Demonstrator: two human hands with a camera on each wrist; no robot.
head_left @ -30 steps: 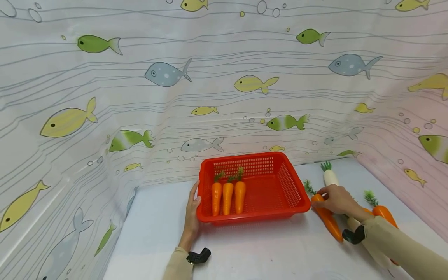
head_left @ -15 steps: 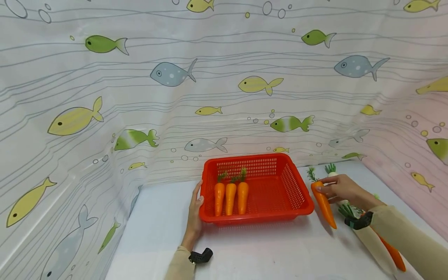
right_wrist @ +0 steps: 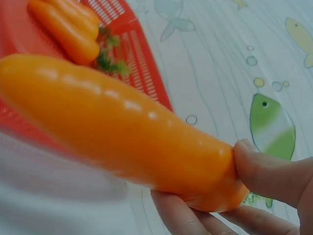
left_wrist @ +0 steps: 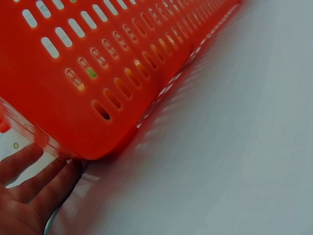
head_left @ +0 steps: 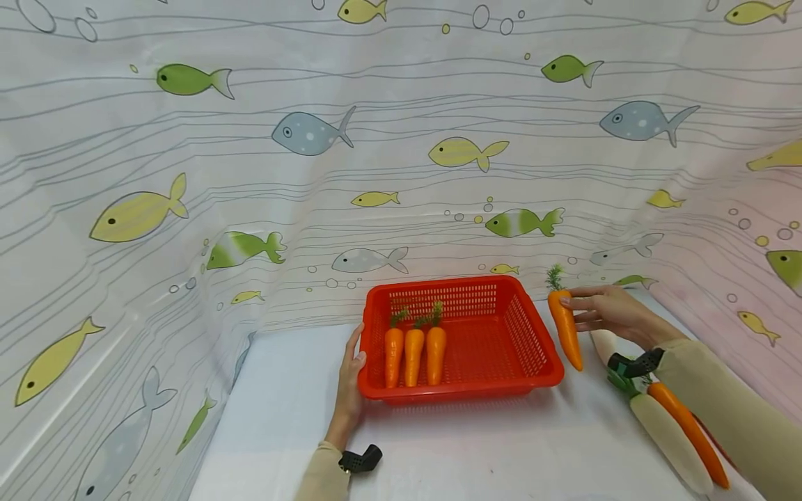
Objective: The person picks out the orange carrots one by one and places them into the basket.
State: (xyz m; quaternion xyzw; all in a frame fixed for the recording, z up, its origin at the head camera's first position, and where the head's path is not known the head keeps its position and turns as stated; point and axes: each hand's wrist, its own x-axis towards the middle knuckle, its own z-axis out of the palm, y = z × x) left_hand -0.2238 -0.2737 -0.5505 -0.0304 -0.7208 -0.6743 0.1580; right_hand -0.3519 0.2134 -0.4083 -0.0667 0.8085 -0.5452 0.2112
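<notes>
In the head view my right hand point(head_left: 614, 313) pinches an orange carrot point(head_left: 567, 334) near its leafy top, thumb on one side and fingers on the other. The carrot hangs tip down, just right of the red plastic basket point(head_left: 464, 391). Close up, the right wrist view shows its smooth orange body point(right_wrist: 122, 122) with the basket behind. Three carrots point(head_left: 413, 355) lie side by side at the basket's left, green tops toward the back. My left hand point(head_left: 347, 390) lies along the left side of the basket, its extended fingers point(left_wrist: 51, 188) touching below the rim.
To the right, a white radish point(head_left: 670, 442) and another carrot point(head_left: 689, 431) lie together, partly behind my right sleeve. Another white radish point(head_left: 603, 344) shows under the right hand. A fish-patterned sheet point(head_left: 376, 209) rises behind the white table point(head_left: 464, 452).
My right hand has lifted the carrot off the table and brought it up and slightly left, turning it more upright. The left hand stays at the basket.
</notes>
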